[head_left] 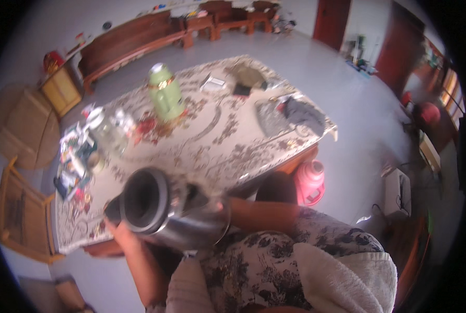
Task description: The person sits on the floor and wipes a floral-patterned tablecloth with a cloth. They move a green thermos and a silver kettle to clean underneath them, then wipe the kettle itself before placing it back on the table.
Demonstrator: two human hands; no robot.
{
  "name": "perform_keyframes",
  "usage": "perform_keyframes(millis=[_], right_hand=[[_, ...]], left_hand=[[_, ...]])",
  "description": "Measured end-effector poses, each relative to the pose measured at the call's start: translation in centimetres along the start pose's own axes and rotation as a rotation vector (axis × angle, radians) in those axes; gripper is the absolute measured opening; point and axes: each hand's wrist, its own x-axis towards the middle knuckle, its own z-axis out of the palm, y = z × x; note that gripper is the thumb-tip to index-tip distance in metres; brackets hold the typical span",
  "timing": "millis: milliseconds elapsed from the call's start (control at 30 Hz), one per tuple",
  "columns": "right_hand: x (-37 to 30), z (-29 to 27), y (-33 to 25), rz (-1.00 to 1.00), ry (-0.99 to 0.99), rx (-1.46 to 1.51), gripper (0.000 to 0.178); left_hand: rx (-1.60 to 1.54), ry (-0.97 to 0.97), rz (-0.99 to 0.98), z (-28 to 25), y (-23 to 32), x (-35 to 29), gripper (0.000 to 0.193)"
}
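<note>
A steel jug (199, 224) with a wide dark-rimmed mouth lies tilted above my lap, its mouth turned left and toward me. A black piece sticks out at the mouth's left side. There my left hand (119, 233) grips the jug from below, fingers partly hidden. My right forearm (261, 215) comes in from the right and runs behind the jug. The right hand and its fingers are hidden or blurred by the jug. Just past the jug is the near edge of a table with a flowered cloth (186, 148).
A green thermos flask (165, 96), a clear jar (107, 130) and clustered small items stand on the table's left. A grey cloth (304, 116) lies at its right end. A pink flask (310, 182) stands beside the table. Wooden benches (133, 41) line the far wall.
</note>
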Motion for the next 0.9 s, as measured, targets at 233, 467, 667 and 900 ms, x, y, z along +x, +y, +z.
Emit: perform_keyframes(millis=[233, 467, 667, 900], right_hand=[[-1.0, -0.5, -0.9, -0.002, -0.001, 0.196, 0.048], [-2.4, -1.3, -2.6, -0.118, 0.196, -0.276, 0.048], [-3.2, 1.7, -4.1, -0.067, 0.365, -0.420, 0.046], [-2.4, -1.3, -4.2, -0.293, 0.164, -0.823, 0.046]], left_hand=[[0.340, -0.266, 0.123, 0.0, 1.1, -1.1, 0.020], [0.473, -0.303, 0.214, 0.6, 2.2, -1.8, 0.014], [0.493, -0.294, 0.298, 1.3, 2.7, -1.1, 0.011], [0.469, -0.243, 0.317, 1.7, 0.8, -0.9, 0.013]])
